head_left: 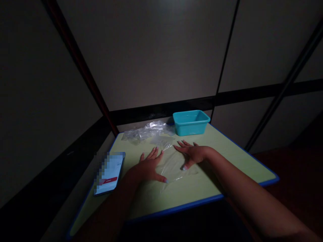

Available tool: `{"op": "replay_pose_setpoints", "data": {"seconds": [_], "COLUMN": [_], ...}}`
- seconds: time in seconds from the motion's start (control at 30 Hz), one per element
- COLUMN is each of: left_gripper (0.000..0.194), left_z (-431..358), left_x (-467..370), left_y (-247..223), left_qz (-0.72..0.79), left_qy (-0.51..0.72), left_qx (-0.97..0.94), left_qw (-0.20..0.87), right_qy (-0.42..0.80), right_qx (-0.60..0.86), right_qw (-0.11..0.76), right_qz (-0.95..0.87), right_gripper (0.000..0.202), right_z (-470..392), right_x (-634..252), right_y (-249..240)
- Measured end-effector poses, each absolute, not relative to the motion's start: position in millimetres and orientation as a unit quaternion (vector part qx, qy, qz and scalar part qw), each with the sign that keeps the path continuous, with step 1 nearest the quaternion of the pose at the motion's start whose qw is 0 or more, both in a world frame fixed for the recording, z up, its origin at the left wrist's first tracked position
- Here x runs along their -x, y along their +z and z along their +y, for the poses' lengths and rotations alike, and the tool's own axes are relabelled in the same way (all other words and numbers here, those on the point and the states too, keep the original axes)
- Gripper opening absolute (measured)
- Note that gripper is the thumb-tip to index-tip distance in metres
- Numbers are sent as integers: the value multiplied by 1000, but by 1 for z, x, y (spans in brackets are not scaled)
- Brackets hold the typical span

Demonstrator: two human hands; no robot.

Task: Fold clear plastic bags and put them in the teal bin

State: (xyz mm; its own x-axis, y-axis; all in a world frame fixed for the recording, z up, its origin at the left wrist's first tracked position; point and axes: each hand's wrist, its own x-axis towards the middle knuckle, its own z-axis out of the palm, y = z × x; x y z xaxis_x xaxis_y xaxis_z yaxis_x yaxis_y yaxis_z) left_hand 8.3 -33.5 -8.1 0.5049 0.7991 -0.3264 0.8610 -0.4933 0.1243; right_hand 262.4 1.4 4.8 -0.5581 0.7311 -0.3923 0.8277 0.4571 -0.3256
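A thin, clear plastic bag or sheet lies spread on the pale green table. Flat on its left side rests my left hand, fingers apart and thumb stretched toward the middle. My right hand lies on the right side of the plastic, its fingers also spread and pointing away from me. Both palms face down, and neither hand grips anything. Whether the plastic is a bag or a single sheet I cannot tell in the dim light.
Crumpled clear plastic lies along the back of the table. A turquoise plastic basin stands at the back right. To the left of my left hand is a phone with its screen lit. Dark panelled walls rise behind.
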Motion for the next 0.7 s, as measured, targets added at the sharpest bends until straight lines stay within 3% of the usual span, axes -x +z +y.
{"op": "replay_pose_setpoints", "data": {"seconds": [0.2,0.43,0.7], "left_gripper": [110,112,113], "left_z": [-36,-37,-40], "left_x": [-16,-19,-18], "left_y": [-3,-13,-7], "left_qz": [492,484,496], "left_qy": [-41,-69,-47], "left_qx": [-864,-864,-860], "left_qw": [97,124,109], "right_qy": [-218,-232,-249], "right_qx": [-489,-447,-455], "right_qw": [23,104,105], "right_qz": [844,858,848], "right_gripper": [114,126,130], "right_z": [-1,-4,-4], "right_x": [-260,-253,-254], "right_y": [5,3,7]}}
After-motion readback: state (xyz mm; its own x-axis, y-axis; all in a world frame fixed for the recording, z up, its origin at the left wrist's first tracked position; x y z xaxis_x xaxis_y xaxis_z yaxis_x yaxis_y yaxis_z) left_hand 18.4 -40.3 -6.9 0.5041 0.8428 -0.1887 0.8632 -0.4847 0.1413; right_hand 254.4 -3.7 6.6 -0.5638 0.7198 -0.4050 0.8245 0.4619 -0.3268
